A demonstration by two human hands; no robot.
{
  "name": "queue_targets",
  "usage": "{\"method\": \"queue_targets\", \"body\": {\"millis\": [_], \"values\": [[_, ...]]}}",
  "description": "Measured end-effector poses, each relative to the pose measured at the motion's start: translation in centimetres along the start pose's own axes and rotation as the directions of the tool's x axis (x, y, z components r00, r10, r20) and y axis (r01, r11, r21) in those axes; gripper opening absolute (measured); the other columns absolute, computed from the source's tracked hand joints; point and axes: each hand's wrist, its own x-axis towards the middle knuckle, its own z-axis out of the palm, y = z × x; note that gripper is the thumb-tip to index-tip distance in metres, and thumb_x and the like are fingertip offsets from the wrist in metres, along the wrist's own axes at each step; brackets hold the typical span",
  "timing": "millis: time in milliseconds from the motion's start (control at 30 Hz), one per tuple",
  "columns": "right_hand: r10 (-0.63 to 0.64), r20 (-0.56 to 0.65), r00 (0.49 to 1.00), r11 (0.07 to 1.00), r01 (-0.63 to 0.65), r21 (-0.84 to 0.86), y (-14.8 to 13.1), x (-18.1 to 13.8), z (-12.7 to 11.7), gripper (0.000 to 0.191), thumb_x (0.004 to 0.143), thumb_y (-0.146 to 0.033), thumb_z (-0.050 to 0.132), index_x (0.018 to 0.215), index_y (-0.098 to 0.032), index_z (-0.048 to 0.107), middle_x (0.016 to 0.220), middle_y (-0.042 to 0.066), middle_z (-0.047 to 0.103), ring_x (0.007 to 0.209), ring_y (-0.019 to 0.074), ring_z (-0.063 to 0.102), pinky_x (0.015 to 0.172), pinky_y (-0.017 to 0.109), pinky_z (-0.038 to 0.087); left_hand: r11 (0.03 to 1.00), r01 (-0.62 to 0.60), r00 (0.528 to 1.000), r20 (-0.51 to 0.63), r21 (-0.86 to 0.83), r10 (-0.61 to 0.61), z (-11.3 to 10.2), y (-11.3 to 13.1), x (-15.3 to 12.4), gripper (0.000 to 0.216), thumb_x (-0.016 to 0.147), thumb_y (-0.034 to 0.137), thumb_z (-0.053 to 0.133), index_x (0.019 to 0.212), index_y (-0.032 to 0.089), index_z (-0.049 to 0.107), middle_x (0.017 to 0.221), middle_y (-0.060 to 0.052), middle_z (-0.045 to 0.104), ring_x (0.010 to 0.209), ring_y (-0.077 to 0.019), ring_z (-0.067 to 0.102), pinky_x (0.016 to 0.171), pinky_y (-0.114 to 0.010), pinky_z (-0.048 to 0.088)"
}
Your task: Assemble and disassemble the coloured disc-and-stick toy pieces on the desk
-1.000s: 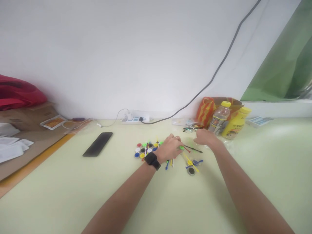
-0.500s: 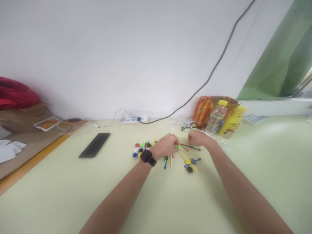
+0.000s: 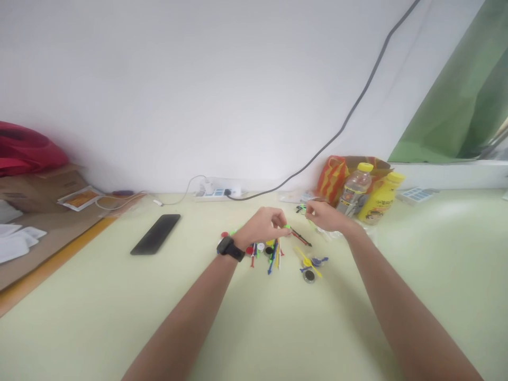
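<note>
My left hand (image 3: pixel 264 226), with a black watch on its wrist, is closed in a pinch. Black and red plastic arrows (image 3: pixel 300 236) stick out to the right from its fingertips, with a bit of green beside them. My right hand (image 3: pixel 326 216) pinches what looks like a light green plastic arrow (image 3: pixel 311 224), partly hidden by the fingers. Below the left hand lies a pile of colored arrows (image 3: pixel 273 257) and round discs (image 3: pixel 261 247), partly covered by the hand. Apart from it, a yellow arrow (image 3: pixel 307 261) lies across blue pieces, next to a black disc (image 3: pixel 309 276).
A black phone (image 3: pixel 156 234) lies to the left. Along the wall are a power strip (image 3: pixel 216 194) and a gray cable (image 3: pixel 341 129). Behind my right hand stand a clear bottle (image 3: pixel 356 189), a yellow bottle (image 3: pixel 381 199) and a striped bag (image 3: pixel 332 179). A cardboard box (image 3: pixel 43 188) sits far left.
My right hand has moved slightly up and now has a green piece at its fingers. The black arrow has come together with the red one at my left hand, which has shifted left, uncovering more discs.
</note>
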Motion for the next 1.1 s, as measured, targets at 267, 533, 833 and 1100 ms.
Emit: {"method": "queue_targets", "body": {"millis": [267,533,833,1100], "values": [[-0.121,-0.161,0.979,0.884,0.181,0.432,-3.6,-1.2,-2.5,0.024,0.088,-0.035,0.070,0.107,-0.021,0.068,0.091,0.006,0.075,0.087,0.0229,0.069,0.079,0.036,0.053,0.956,-0.007,0.994,-0.105,-0.292,-0.025,-1.2,1.0,0.4,0.035,0.084,0.035,0.078,0.114,0.018,0.073,0.112,-0.009,0.076,0.088,-0.0190,0.074,0.080,-0.030,0.058],[-0.151,-0.202,0.968,0.809,0.238,0.538,-7.0,-2.5,-3.7,0.037,0.086,-0.056,0.072,0.095,-0.020,0.078,0.072,0.003,0.070,0.068,0.0193,0.061,0.060,0.031,0.045,0.882,0.046,0.987,-0.112,-0.470,-0.111,-1.6,0.3,0.7,0.033,0.083,0.039,0.082,0.104,0.016,0.072,0.093,-0.009,0.077,0.087,-0.0217,0.075,0.078,-0.033,0.059],[-0.245,-0.201,0.949,0.815,0.313,0.487,-8.6,-2.8,-3.0,0.036,0.103,-0.042,0.043,0.118,-0.023,0.069,0.085,0.003,0.063,0.077,0.0189,0.055,0.071,0.032,0.045,0.838,0.075,0.990,-0.057,-0.540,-0.125,-1.7,0.5,0.7,0.036,0.081,0.032,0.084,0.111,0.015,0.075,0.094,-0.011,0.078,0.087,-0.0219,0.075,0.085,-0.038,0.060],[-0.302,-0.088,0.949,0.776,0.299,0.555,-8.6,-3.2,-2.8,0.031,0.100,-0.037,0.051,0.129,-0.027,0.050,0.082,-0.001,0.057,0.074,0.0180,0.052,0.067,0.029,0.044,0.830,0.040,0.997,-0.036,-0.557,-0.072,-2.2,0.9,0.6,0.039,0.080,0.040,0.085,0.108,0.015,0.076,0.096,-0.010,0.079,0.086,-0.0215,0.075,0.088,-0.040,0.061]]}}
